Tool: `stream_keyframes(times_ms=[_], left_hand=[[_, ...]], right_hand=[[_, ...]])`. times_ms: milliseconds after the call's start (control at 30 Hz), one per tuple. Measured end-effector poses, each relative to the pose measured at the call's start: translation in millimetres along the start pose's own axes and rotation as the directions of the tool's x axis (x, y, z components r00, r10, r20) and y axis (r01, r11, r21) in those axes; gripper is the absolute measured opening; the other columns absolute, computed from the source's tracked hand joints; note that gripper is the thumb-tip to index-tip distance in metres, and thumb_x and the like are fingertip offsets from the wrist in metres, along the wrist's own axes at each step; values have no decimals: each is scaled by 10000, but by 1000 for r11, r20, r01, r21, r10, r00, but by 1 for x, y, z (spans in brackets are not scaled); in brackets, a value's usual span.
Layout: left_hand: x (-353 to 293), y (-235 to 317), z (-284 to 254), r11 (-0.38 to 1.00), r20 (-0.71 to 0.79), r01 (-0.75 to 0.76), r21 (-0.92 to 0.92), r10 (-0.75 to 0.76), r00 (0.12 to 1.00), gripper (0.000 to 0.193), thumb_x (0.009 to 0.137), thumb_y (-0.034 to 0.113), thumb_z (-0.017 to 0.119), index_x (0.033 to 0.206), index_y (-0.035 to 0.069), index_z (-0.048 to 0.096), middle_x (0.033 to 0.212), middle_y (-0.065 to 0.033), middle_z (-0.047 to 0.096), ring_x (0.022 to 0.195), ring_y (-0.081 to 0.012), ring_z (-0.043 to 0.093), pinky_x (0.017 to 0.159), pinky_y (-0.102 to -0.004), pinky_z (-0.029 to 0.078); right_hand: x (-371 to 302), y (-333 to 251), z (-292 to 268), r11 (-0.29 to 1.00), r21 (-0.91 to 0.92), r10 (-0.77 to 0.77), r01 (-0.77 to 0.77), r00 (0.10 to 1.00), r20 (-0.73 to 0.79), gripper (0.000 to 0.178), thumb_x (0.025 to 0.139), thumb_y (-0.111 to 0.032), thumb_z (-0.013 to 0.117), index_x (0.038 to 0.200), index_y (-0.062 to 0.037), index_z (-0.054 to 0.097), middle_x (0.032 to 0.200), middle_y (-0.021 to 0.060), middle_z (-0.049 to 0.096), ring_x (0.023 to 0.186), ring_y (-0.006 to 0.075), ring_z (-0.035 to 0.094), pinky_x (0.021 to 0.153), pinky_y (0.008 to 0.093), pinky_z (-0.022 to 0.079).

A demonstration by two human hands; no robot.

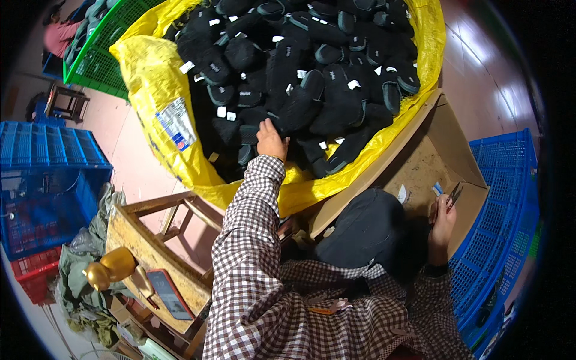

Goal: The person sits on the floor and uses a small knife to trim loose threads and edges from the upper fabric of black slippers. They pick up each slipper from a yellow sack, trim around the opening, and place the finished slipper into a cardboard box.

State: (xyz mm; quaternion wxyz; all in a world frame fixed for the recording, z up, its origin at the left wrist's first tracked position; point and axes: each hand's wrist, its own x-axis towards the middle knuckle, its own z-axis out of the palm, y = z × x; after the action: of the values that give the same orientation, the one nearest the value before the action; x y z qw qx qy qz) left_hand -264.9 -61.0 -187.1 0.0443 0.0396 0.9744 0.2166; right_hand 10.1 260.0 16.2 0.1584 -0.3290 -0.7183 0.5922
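We saw the left hand [271,141] stretched into the big yellow sack [157,90], its fingers curled down among the black slippers [300,78], though we could not tell whether they had closed on one. The slippers were dark and fuzzy, heaped in a loose pile, many with small white tags and grey-green soles showing. The right hand [443,219] was closed around small scissors [454,195], held over the open cardboard box [432,153]. A black cap [363,231] rested on the lap nearby.
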Motion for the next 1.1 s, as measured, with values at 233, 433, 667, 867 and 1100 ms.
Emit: stream_keyframes(times_ms=[233, 433, 667, 867, 1100], left_hand=[[32, 16, 0, 949, 145, 94, 300, -143, 979, 932, 720, 333, 791, 1453, 65, 282, 1381, -248, 376, 1131, -343, 521, 810, -416, 543], [-7, -18, -28, 981, -115, 16, -192, -39, 993, 594, 740, 144, 668, 1288, 49, 461, 1114, -262, 566, 977, -396, 594, 830, -426, 502], [-147, 6, -151, 285, 100, 143, -948, -161, 982, 499, 726, 13, 521, 1225, 23, 529, 1153, -79, 534, 1000, -186, 561, 857, -267, 465], [-230, 51, -198, -257, 246, 276, -926, 142, 959, 557, 710, -8, 509, 1258, 57, 430, 1218, -134, 545, 1119, -243, 564, 958, -382, 481], [-280, 79, -200, 98, 474, 484, -869, 444, 761, 485, 670, -15, 512, 1151, 49, 487, 1215, -129, 550, 1147, -220, 531, 1019, -353, 385]], right_hand=[[-7, -14, 8, 996, -73, 43, -45, 999, -27, 258, 1002, -298, 481, 828, -108, 466, 663, -18, 446, 562, 65, 383, 514, 220, 309], [-12, -20, 20, 999, 51, 15, -11, 996, -82, 217, 993, -255, 497, 851, -93, 477, 647, -19, 418, 557, 67, 376, 513, 240, 306], [-9, -20, 17, 986, -107, 127, -125, 992, 6, 207, 987, -216, 499, 879, -46, 544, 679, -15, 481, 602, 74, 440, 586, 233, 361], [-43, -38, 22, 999, 26, -39, 35, 981, 188, 372, 1000, -301, 489, 1204, 7, 539, 901, 56, 652, 878, 123, 595, 814, 266, 459], [-112, -41, -27, 960, 149, 106, -237, 802, 587, 634, 752, -142, 795, 1287, -20, 476, 1210, 70, 565, 1147, 173, 505, 1029, 337, 394]])
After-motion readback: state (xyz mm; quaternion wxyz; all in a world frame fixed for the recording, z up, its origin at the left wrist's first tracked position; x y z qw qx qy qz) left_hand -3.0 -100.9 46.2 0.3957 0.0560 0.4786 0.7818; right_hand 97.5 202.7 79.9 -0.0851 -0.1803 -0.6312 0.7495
